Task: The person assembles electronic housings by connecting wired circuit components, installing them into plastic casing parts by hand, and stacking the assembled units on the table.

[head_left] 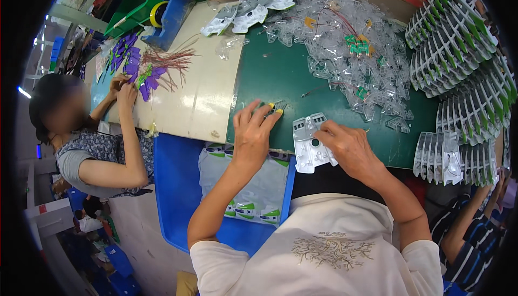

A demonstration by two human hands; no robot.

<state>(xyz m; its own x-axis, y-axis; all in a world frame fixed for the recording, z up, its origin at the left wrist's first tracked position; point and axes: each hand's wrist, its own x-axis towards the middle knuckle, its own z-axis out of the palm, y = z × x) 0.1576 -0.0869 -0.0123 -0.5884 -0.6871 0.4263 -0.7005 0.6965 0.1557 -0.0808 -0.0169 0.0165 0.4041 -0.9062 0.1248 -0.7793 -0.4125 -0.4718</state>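
My right hand (350,147) grips the right edge of a silver-grey plastic housing (305,140) with a round hole and several slots. The housing is tilted over the table's front edge. To its left, my left hand (252,138) is over the green mat, fingers stretched and apart. Small yellow bits (279,111) show at its fingertips; whether they are finger covers I cannot tell. Just beyond those tips lies a small greyish piece (281,104), too small to make out. A heap of clear plastic parts (334,42) covers the far side of the mat.
Stacked grey-and-green housings (450,42) rise at the right. Green circuit boards (358,46) with red wires lie on the heap. A blue bin (175,188) holding bagged housings sits below the table edge. At the left, a co-worker (102,145) handles purple parts (129,58) beside a tape dispenser (167,21).
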